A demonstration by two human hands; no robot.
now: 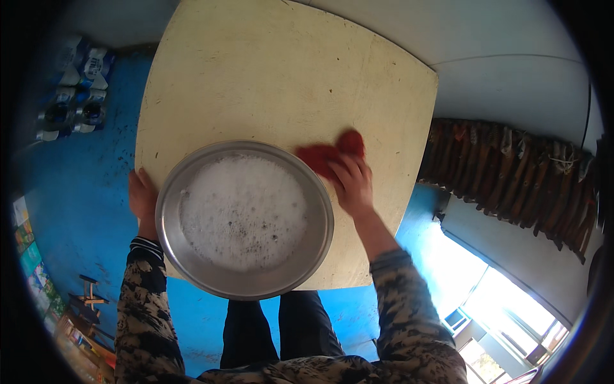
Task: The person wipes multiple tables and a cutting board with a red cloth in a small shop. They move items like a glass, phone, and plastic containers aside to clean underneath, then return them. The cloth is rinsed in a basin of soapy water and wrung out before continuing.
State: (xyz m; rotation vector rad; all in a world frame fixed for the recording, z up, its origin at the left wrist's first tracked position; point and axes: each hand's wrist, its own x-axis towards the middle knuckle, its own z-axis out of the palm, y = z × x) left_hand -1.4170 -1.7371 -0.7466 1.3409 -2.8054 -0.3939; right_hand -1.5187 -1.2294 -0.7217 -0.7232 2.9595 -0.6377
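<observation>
A round metal basin (pixel 244 286) stands at the near part of a cream-coloured table (pixel 268 77), with white suds and liquid inside. To the right of its rim, my right hand (pixel 354 185) presses a red cloth (pixel 320 157) on the tabletop; hand and cloth are slightly blurred. My left hand (pixel 143 194) rests at the table's left edge, close beside the basin, and no object shows in it. Its fingers lie near one another, and the palm side is hidden.
Packs of plastic bottles (pixel 76 89) stand on the blue floor (pixel 192 307) at the far left. A small wooden stool (pixel 90 294) is at the lower left. Along the right side runs a row of dark wooden pieces (pixel 508 177). Bright windows lie at the lower right.
</observation>
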